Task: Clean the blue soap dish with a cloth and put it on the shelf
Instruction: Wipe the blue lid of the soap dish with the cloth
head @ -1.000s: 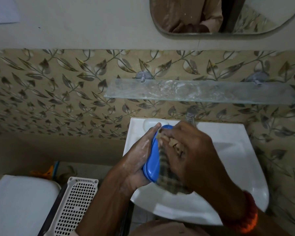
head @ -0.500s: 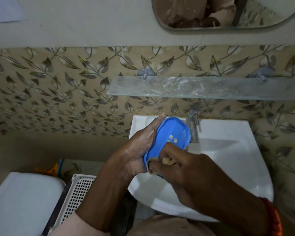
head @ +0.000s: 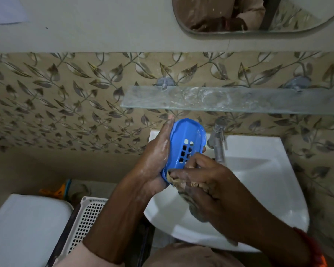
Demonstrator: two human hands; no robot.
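Note:
The blue soap dish with square drain holes is tilted on edge above the white sink. My left hand, streaked with soap, cradles its back, with a fingertip curled round the dish's right rim. My right hand grips a wadded checked cloth and presses it against the dish's lower end. Part of the cloth hangs below my right hand. The glass shelf runs along the wall just above the dish, smeared with soap marks.
A metal tap stands right of the dish. A mirror hangs above. A white perforated basket and a white lid sit lower left, with orange and blue items behind.
My right hand with the cloth has slid from the dish's middle down to its lower end, uncovering the drain holes. The dish has turned to face me more.

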